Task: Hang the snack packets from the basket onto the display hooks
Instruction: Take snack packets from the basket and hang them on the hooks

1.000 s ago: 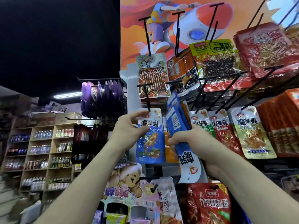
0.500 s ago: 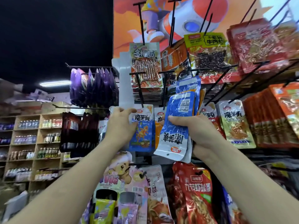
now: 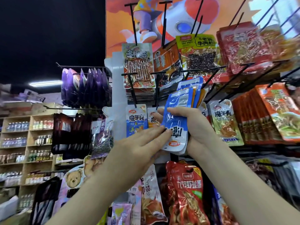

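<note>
My right hand [image 3: 197, 127] grips a fanned stack of blue and orange snack packets [image 3: 180, 108], held upside down in front of the rack. With its fingers nearly straight, my left hand [image 3: 142, 143] reaches across, and its fingertips touch the front blue-and-white packet of the stack near its lower edge. Behind the hands a blue packet [image 3: 136, 117] hangs on a black display hook [image 3: 132, 88], with an orange one [image 3: 151, 117] beside it. The basket is not in view.
Black hooks [image 3: 235, 82] jut toward me across the rack, loaded with red [image 3: 240, 47], yellow-green [image 3: 225, 120] and orange packets [image 3: 279, 111]. Purple bags [image 3: 84, 88] hang at the left. Larger red bags [image 3: 186, 192] hang below. Wooden shelves of bottles [image 3: 27, 140] stand far left.
My left hand has let go of the hanging blue packet and moved right to the stack. My right hand has kept the stack raised in front of the hooks.
</note>
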A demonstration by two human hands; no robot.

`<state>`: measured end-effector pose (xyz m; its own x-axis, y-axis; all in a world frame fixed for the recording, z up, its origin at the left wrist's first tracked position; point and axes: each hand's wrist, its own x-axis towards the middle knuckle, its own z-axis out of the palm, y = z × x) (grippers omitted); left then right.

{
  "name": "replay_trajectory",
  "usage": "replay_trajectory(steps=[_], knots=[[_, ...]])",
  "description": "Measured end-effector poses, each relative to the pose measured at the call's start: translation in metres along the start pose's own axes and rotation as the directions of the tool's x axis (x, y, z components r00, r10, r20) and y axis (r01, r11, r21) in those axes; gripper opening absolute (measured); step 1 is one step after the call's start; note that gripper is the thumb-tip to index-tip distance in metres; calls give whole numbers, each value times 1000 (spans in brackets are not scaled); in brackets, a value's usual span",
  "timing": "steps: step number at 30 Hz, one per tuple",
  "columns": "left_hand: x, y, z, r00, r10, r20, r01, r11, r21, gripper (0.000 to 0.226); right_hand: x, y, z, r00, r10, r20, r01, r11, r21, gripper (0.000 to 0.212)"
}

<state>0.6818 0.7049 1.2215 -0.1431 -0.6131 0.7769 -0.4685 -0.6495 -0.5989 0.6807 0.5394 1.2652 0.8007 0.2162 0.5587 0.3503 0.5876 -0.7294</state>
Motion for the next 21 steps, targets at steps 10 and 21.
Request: replay_trajectory(steps=[10, 21], knots=[[0, 26, 2, 913, -404, 65, 373, 757, -537, 10, -10, 3, -8, 960, -280, -31, 233, 851, -471, 64], [11, 36, -18, 828, -476, 298, 469, 295, -832, 18, -16, 4, -12, 952, -301, 58, 307, 934, -184, 63]])
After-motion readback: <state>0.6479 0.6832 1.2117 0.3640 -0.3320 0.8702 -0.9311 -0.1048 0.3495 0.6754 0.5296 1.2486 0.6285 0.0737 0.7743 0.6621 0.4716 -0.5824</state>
